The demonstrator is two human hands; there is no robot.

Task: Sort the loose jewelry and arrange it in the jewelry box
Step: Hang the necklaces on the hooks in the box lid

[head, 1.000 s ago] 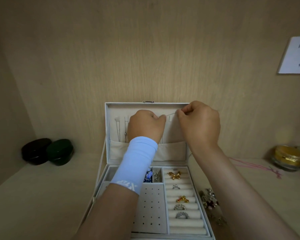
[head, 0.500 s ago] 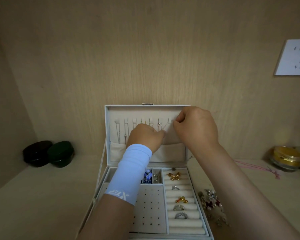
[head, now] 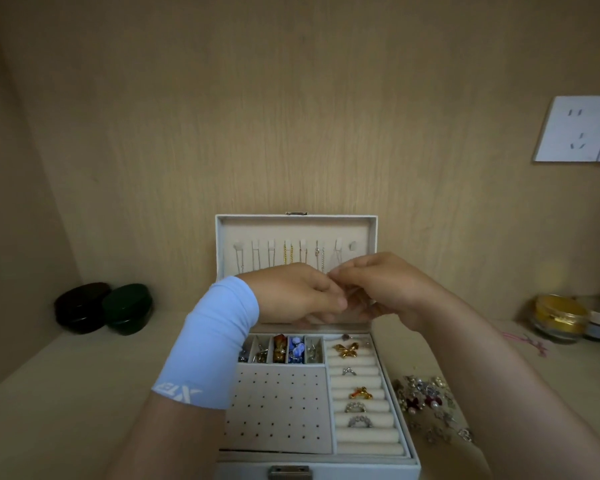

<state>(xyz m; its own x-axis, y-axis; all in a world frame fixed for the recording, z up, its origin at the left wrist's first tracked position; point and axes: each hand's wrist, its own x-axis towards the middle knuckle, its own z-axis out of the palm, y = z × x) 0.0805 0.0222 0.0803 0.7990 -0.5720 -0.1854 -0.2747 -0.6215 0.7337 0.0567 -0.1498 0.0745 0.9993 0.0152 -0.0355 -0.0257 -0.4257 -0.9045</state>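
Nearest us, the jewelry box (head: 378,469) stands open on the bench (head: 49,410), below both hands. Beneath the left hand's wrist we list a perforated panel (head: 278,407). Beneath the right hand, ring rolls (head: 364,436) carry several rings, a gold butterfly (head: 346,350) among them. Just under the hands lies a row of small compartments (head: 284,351) with mixed pieces. Loose jewelry (head: 426,403) lies heaped on the bench, under the right forearm and beside the box. The left hand (head: 291,296), in a pale blue sleeve (head: 212,341), and the right hand (head: 388,289) meet fingertip to fingertip before the upright lid (head: 357,230), fingers curled. A thin necklace (head: 336,258) runs from its hook into the right hand's pinch; whether the left hand holds it we cannot tell. Further chains hang above the left hand. Far left of the hands stand a black case (head: 80,308) and a green case (head: 127,308); far right, a gold jar (head: 558,317); above it, a wall socket (head: 579,128).
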